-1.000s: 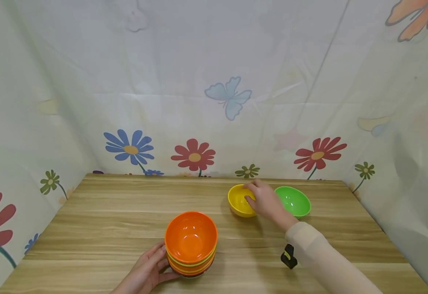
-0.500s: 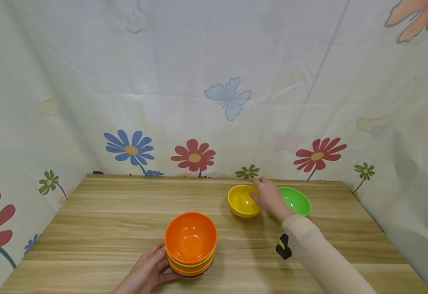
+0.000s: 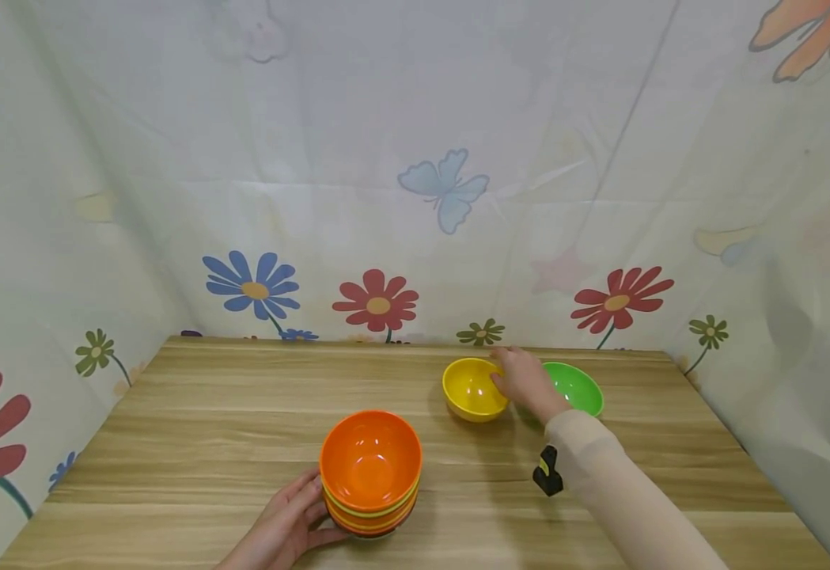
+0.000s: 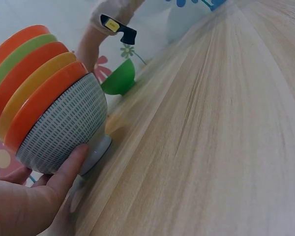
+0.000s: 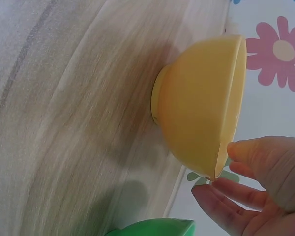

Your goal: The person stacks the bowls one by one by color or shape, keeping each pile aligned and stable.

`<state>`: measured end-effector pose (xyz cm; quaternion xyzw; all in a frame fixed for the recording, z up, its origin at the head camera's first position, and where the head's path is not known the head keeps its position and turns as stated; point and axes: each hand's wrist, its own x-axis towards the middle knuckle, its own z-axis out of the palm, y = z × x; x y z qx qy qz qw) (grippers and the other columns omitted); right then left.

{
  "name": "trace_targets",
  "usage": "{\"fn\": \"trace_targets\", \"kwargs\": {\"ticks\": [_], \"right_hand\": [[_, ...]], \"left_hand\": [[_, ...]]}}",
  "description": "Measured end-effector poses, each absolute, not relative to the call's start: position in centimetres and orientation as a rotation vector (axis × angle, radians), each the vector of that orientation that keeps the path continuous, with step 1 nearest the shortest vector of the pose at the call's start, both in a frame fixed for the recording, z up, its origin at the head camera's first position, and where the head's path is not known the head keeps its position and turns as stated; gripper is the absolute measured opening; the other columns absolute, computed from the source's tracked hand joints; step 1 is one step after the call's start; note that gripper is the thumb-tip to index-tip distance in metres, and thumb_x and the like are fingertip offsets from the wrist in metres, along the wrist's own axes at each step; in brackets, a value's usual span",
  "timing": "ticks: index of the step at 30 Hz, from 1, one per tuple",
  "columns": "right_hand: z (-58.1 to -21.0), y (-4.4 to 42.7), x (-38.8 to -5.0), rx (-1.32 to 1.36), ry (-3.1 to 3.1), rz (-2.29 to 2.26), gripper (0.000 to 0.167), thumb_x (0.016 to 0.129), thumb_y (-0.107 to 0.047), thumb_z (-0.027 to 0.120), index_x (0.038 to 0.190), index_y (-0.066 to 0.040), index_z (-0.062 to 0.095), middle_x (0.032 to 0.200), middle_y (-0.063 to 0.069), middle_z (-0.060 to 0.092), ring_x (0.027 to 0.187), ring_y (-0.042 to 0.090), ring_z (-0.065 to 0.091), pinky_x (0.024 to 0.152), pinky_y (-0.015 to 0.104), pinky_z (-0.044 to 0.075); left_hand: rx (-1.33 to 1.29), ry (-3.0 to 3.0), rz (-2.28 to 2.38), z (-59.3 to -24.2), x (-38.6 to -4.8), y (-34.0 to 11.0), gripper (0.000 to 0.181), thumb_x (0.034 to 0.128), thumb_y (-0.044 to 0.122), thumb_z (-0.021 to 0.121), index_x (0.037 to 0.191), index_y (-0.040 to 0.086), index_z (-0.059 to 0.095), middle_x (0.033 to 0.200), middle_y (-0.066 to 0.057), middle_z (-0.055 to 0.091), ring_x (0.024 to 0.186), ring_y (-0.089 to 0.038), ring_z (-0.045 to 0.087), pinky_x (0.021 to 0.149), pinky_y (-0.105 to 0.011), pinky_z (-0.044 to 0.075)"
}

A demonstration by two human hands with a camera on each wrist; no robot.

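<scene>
A stack of several nested bowls (image 3: 372,471) stands upright at the table's front, an orange one on top. In the left wrist view, green, orange and yellow bowls show below it, with a patterned white-and-green bowl (image 4: 69,123) at the bottom. My left hand (image 3: 289,514) holds the stack low on its left side. Farther back, a yellow bowl (image 3: 473,389) sits on the table. My right hand (image 3: 524,382) pinches its right rim, thumb on the inner side and fingers outside, as the right wrist view shows.
A green bowl (image 3: 574,388) stands just right of the yellow one, partly hidden by my right hand and forearm. The wood-grain table (image 3: 244,412) ends at a flower-printed curtain (image 3: 301,198) behind and at both sides.
My right hand has shifted slightly right, from over the yellow bowl to its right rim. The bowls and my left hand have stayed in place.
</scene>
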<state>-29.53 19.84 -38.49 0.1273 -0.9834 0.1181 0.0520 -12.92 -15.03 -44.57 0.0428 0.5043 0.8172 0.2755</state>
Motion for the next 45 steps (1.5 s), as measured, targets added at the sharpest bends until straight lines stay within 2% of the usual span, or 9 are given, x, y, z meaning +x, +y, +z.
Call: {"fn": "trace_targets", "kwargs": {"ticks": [4, 11, 19, 26, 35, 45], "right_hand": [[-38.42, 19.93, -29.78, 0.385, -3.0, 0.332, 0.033, 0.085, -0.013, 0.063, 0.114, 0.001, 0.059, 0.112, 0.022, 0.061, 0.097, 0.035, 0.059, 0.084, 0.047, 0.05], [-38.27, 20.02, -30.05, 0.312, -3.074, 0.35, 0.029, 0.086, -0.013, 0.061, 0.11, 0.003, 0.063, 0.099, 0.018, 0.066, 0.075, 0.023, 0.058, 0.07, 0.036, 0.053], [-38.05, 20.13, -29.96, 0.276, -3.103, 0.385, 0.027, 0.086, -0.012, 0.06, 0.108, 0.004, 0.064, 0.098, 0.018, 0.066, 0.078, 0.025, 0.059, 0.073, 0.037, 0.054], [-38.01, 20.14, -29.89, 0.259, -3.108, 0.415, 0.023, 0.086, -0.009, 0.06, 0.103, 0.004, 0.065, 0.088, 0.015, 0.065, 0.067, 0.021, 0.054, 0.061, 0.029, 0.051], [-38.2, 20.11, -29.83, 0.219, -3.1, 0.499, 0.023, 0.085, -0.005, 0.058, 0.103, 0.006, 0.064, 0.088, 0.017, 0.065, 0.052, 0.014, 0.055, 0.049, 0.024, 0.05], [-38.2, 19.9, -29.67, 0.153, -3.08, 0.55, 0.022, 0.081, -0.002, 0.056, 0.099, 0.006, 0.065, 0.087, 0.018, 0.065, 0.056, 0.017, 0.057, 0.053, 0.026, 0.051]], "left_hand": [[0.128, 1.357, 2.193, -44.57, -12.97, -15.02, 0.069, 0.0995, 0.031, 0.039, 0.146, -0.002, -0.001, 0.135, -0.005, 0.047, 0.115, -0.016, 0.052, 0.097, -0.052, 0.041], [0.117, 1.367, 2.181, -44.44, -12.96, -15.01, 0.071, 0.0988, 0.032, 0.04, 0.145, -0.002, 0.0, 0.136, -0.007, 0.046, 0.115, -0.016, 0.052, 0.097, -0.052, 0.041], [0.127, 1.362, 2.187, -44.45, -12.96, -14.99, 0.069, 0.0991, 0.031, 0.04, 0.145, -0.003, 0.001, 0.135, -0.006, 0.048, 0.115, -0.016, 0.052, 0.097, -0.053, 0.041], [0.106, 1.372, 2.187, -44.36, -12.99, -14.88, 0.071, 0.099, 0.032, 0.04, 0.145, -0.003, -0.001, 0.136, -0.008, 0.046, 0.115, -0.017, 0.051, 0.097, -0.053, 0.041], [0.117, 1.339, 2.207, -44.38, -12.83, -14.95, 0.069, 0.0995, 0.03, 0.039, 0.146, -0.002, -0.002, 0.133, -0.003, 0.049, 0.115, -0.015, 0.052, 0.097, -0.053, 0.04], [0.117, 1.344, 2.206, -44.3, -12.82, -14.97, 0.069, 0.0992, 0.029, 0.04, 0.145, -0.003, 0.001, 0.131, -0.002, 0.051, 0.114, -0.015, 0.052, 0.097, -0.053, 0.041]]}}
